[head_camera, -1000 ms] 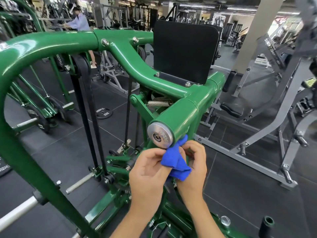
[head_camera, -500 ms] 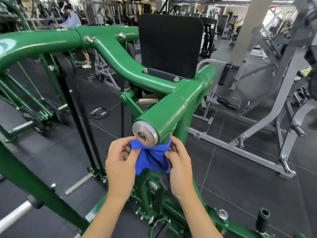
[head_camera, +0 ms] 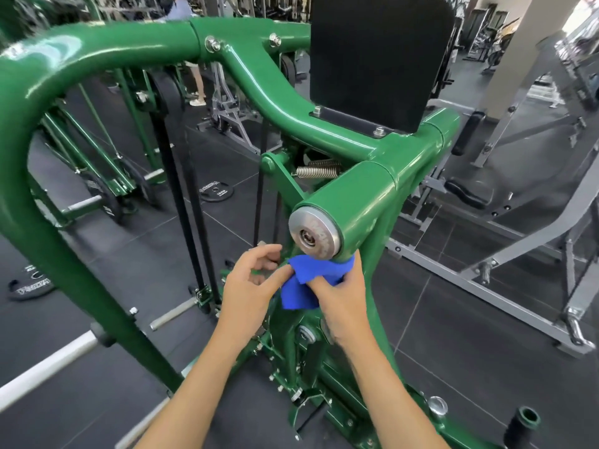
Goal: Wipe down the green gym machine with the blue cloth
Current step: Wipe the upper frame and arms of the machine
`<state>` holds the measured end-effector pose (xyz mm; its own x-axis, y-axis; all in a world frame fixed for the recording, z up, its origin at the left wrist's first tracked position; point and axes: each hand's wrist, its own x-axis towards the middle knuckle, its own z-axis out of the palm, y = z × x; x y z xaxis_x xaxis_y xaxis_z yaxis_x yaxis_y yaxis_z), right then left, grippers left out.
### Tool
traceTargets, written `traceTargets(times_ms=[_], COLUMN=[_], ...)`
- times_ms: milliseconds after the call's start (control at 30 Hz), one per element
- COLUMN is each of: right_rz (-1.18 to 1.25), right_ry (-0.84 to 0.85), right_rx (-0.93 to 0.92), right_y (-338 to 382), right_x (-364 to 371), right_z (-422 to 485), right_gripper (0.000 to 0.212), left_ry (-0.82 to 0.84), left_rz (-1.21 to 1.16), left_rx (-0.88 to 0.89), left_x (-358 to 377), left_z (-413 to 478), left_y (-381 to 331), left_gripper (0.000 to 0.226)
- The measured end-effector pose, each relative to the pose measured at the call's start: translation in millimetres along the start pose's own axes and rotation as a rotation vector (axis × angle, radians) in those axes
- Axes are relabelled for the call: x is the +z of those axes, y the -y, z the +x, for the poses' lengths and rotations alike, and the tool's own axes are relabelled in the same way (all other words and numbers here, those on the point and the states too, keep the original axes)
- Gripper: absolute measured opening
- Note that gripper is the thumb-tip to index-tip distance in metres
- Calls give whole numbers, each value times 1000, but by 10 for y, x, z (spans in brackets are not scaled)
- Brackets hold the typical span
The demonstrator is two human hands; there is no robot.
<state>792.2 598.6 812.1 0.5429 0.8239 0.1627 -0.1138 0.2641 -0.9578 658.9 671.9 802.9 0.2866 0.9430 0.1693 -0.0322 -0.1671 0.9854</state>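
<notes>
Right hand [head_camera: 343, 303] fingers clamp the cloth [head_camera: 298, 296] at 6 o'clock of the cap [head_camera: 312, 236] on the machine [head_camera: 366, 205]. Left hand [head_camera: 252, 286] fingers are loose, with the thumb touching the cloth. Bunched like this, it may slip or miss patches.

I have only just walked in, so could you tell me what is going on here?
A person is wiping the green gym machine with a blue cloth. The right hand grips the cloth and presses it under the machine's tube, just behind its silver end cap. The left hand is beside it, thumb touching the cloth's edge.
</notes>
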Motion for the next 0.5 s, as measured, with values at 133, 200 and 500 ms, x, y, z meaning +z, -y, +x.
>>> traceTargets(times_ms=[133, 200, 500], right_rz=[-23, -68, -310], right_ry=[-6, 14, 58], right_rx=[-2, 61, 323], right_y=[-132, -303, -787], right_x=[-12, -37, -99], right_z=[26, 1, -118], right_gripper=[56, 61, 48], left_ry=[0, 28, 83], left_rz=[47, 111, 241], left_rx=[22, -2, -373], left_x=[-78, -112, -46], left_z=[28, -12, -269], left_y=[83, 189, 987], left_gripper=[27, 24, 18])
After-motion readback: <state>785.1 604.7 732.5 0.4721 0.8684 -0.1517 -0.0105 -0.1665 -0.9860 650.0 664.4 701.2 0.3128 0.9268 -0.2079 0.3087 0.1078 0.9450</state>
